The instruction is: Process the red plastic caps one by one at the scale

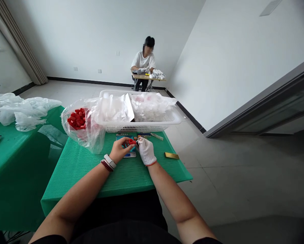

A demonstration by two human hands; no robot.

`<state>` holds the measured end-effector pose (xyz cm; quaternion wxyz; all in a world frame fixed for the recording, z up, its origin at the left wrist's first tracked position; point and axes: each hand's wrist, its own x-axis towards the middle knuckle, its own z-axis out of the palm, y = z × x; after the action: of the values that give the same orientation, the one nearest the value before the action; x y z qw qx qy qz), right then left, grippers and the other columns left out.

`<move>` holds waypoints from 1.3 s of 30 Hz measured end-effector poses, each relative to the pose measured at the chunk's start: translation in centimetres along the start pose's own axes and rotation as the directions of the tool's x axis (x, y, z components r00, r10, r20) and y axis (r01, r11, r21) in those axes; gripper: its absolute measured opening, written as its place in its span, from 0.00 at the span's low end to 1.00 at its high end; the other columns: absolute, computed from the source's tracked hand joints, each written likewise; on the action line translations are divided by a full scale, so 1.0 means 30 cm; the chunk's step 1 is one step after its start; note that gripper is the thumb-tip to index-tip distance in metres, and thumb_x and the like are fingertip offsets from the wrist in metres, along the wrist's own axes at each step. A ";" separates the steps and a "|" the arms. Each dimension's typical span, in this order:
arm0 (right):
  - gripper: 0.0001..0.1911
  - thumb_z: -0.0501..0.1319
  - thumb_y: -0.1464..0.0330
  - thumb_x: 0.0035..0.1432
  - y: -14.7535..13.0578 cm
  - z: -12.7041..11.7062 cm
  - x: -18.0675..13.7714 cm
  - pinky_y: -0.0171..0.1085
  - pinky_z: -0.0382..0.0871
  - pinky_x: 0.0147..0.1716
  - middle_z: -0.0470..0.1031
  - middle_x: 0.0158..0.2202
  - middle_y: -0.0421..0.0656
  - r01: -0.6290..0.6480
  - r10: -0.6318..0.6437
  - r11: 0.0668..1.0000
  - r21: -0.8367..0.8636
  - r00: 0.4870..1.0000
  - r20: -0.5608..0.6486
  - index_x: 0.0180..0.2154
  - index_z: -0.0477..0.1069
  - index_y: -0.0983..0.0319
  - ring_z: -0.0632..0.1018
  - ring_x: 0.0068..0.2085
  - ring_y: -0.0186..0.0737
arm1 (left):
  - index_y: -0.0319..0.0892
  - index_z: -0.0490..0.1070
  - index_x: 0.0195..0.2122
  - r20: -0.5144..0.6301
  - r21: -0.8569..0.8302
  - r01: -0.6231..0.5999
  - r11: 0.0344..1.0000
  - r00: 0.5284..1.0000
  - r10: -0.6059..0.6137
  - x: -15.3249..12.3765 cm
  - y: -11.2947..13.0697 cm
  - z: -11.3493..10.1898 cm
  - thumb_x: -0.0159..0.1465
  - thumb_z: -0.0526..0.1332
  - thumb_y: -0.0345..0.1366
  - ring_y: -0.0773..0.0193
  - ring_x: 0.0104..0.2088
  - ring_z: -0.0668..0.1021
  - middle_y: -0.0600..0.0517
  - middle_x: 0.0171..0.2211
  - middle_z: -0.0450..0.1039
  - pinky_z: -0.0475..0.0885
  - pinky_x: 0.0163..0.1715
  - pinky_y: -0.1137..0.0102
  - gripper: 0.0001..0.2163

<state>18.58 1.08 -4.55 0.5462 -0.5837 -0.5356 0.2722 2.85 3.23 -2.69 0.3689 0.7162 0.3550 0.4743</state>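
My left hand [121, 149], bare with a watch and a bead bracelet at the wrist, pinches a small red cap [132, 141] over the green table. My right hand [146, 150] wears a white knit glove and is closed on a small shiny piece I cannot make out, right beside the red cap. Under both hands lies a small digital scale [129, 154]. A clear plastic bag of red caps [77, 119] stands to the left. Behind the hands is a white plastic basket [141, 127] filled with clear plastic bags.
A gold-coloured flat bar [171, 155] lies near the table's right edge. A second green table [12, 149] at the left carries crumpled plastic bags. Another person sits at a small table [148, 77] by the far wall. Grey floor lies to the right.
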 end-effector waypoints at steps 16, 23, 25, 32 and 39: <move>0.26 0.50 0.48 0.60 0.007 0.006 0.003 0.31 0.63 0.21 0.71 0.22 0.42 -0.064 0.064 0.997 0.042 0.998 0.010 0.27 0.69 0.62 0.72 0.24 0.36 | 0.41 0.74 0.37 -0.006 0.037 -0.034 0.999 0.999 0.034 0.003 0.009 0.000 0.60 0.63 0.41 0.67 0.27 0.73 0.52 0.28 0.76 0.70 0.27 0.73 0.09; 0.25 0.51 0.48 0.60 0.008 0.014 0.003 0.32 0.63 0.20 0.70 0.21 0.41 -0.080 0.079 0.987 0.137 0.997 0.016 0.28 0.69 0.62 0.71 0.22 0.35 | 0.39 0.75 0.36 -0.041 0.105 0.026 0.994 0.999 -0.021 0.010 -0.007 -0.002 0.59 0.64 0.38 0.67 0.26 0.73 0.52 0.26 0.75 0.68 0.25 0.74 0.08; 0.25 0.51 0.48 0.59 0.004 0.015 0.005 0.32 0.62 0.20 0.70 0.21 0.42 -0.109 0.114 0.982 0.157 0.993 -0.019 0.29 0.70 0.62 0.71 0.22 0.35 | 0.39 0.76 0.36 -0.012 0.096 0.011 0.995 1.000 -0.010 0.007 -0.001 -0.003 0.59 0.64 0.38 0.67 0.26 0.73 0.51 0.27 0.76 0.69 0.25 0.73 0.08; 0.27 0.51 0.45 0.58 -0.020 0.017 0.003 0.33 0.60 0.18 0.70 0.20 0.42 -0.144 0.146 0.977 0.156 0.989 0.001 0.28 0.69 0.62 0.70 0.21 0.36 | 0.40 0.74 0.35 -0.018 0.042 -0.022 0.999 1.000 0.022 0.002 0.007 -0.004 0.60 0.64 0.42 0.66 0.27 0.75 0.52 0.27 0.76 0.70 0.26 0.73 0.10; 0.25 0.52 0.44 0.57 -0.026 0.025 0.006 0.33 0.55 0.16 0.67 0.19 0.38 -0.211 0.223 0.937 0.277 0.975 -0.009 0.29 0.66 0.60 0.65 0.18 0.33 | 0.40 0.74 0.36 -0.022 0.090 0.016 0.996 1.000 -0.014 0.006 -0.009 -0.001 0.59 0.64 0.41 0.67 0.26 0.74 0.52 0.27 0.75 0.68 0.24 0.74 0.09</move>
<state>17.69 1.37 -3.98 0.5991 -0.5632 -0.4140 0.3905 2.83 3.52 -2.83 0.3358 0.7243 0.3853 0.4627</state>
